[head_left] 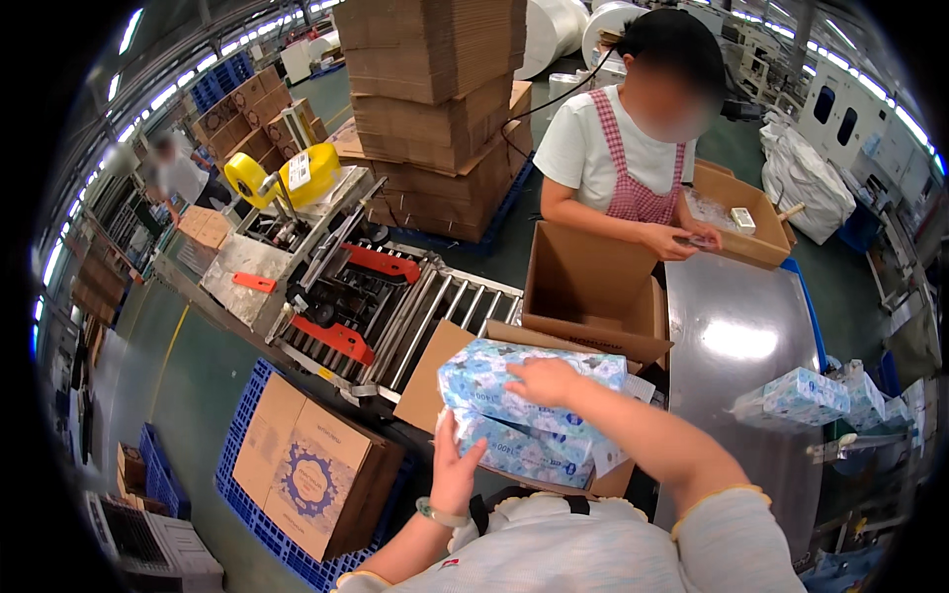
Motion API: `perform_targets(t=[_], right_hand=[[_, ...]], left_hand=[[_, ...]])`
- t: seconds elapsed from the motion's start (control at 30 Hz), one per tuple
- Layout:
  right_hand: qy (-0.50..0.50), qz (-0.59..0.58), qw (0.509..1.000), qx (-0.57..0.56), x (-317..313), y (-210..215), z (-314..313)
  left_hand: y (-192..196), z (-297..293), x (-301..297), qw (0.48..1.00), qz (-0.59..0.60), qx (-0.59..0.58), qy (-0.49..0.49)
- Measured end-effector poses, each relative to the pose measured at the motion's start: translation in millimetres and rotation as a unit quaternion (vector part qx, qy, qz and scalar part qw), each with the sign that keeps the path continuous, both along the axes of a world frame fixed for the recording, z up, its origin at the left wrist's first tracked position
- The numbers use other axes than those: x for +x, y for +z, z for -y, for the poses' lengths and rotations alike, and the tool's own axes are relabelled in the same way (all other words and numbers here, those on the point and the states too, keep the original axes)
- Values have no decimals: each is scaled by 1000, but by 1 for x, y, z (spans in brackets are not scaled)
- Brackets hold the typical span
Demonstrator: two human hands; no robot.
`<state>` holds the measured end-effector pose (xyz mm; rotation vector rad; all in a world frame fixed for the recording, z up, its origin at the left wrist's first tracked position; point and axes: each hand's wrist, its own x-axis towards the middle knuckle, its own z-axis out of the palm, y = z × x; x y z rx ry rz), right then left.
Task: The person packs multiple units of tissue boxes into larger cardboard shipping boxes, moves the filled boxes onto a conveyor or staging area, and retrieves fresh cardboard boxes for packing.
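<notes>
In front of me an open cardboard carton [435, 376] holds blue-and-white flowered soft packs, which look like tissue packs. The upper flowered pack [474, 381] lies across the top, above the carton's edge. A lower flowered pack [514, 450] sits beneath it. My right hand [547, 382] rests on the upper pack with its fingers stretched over the film. My left hand [455, 466] is at the packs' left side, thumb and fingers apart, fingertips touching the upper pack's near left corner. Neither hand is closed around a pack.
A roller conveyor [450, 306] leads left to a taping machine [346, 287]. Beyond my carton stands another open carton [583, 282], beside a co-worker [633, 148]. A metal table [736, 326] is at right, with more flowered packs [806, 395]. Flattened cartons [311, 469] lie on a blue pallet [242, 425].
</notes>
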<state>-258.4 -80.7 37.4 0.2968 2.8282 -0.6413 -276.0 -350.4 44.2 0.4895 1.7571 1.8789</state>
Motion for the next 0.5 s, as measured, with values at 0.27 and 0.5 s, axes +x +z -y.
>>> perform_targets(t=[0.27,0.5], right_hand=[[-54,113,975,183,48,40,17],[-119,83,988,57,100,10,-73]], left_hand=[[-31,-37,-62,760,-475,-387,-215],[-85,-68,-100,860,-376,-270,-213]])
